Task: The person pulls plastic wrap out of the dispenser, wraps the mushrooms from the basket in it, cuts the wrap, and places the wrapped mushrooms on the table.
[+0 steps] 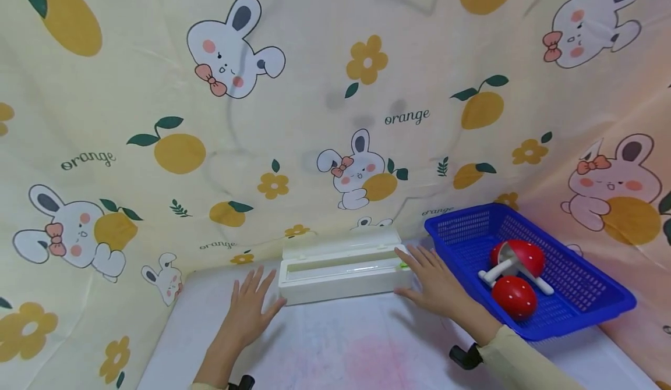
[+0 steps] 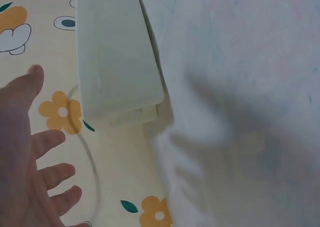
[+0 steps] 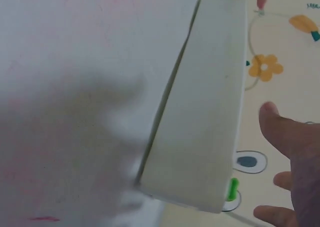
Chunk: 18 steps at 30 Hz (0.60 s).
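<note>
A long white box with its lid tipped back stands at the far side of the table. Inside it lies a clear, shiny roll-like strip, and a small green piece shows at its right end. My left hand, fingers spread, is beside the box's left end. At the right end is my right hand, its fingers also spread, overlapping the corner in the head view. Both wrist views show the box's plain front with the thumbs apart from it.
To the right stands a blue plastic basket holding red mushroom-shaped things with white dots and white stems. A cloth printed with rabbits and oranges hangs behind the table. The white tabletop has a pink stain near the front.
</note>
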Tool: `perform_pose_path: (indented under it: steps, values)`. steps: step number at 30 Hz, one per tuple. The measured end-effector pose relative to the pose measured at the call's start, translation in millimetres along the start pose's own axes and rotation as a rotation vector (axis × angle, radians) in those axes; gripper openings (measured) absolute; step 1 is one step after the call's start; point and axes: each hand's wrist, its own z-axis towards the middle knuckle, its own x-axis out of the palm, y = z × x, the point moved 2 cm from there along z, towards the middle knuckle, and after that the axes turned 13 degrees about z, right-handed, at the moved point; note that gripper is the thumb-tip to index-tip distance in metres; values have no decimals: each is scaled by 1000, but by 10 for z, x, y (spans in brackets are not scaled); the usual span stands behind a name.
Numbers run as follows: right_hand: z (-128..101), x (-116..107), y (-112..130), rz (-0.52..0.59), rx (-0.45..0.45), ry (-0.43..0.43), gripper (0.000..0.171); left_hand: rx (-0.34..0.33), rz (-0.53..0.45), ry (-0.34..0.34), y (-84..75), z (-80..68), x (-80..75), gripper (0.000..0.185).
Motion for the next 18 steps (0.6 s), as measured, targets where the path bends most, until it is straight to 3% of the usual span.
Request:
perform_pose_path:
  steps: [9,15,18]
  values:
    - [184,94,-65,48,-51,-78,66,-22,-121,-55,-56,173,83,60]
    - [273,124,-68,53,-56,-119,52,6,-151,-164,-112,334,119,42]
    - [323,148,-76,38,-59,-125,44,3,-155,-179,-128,388,135,34]
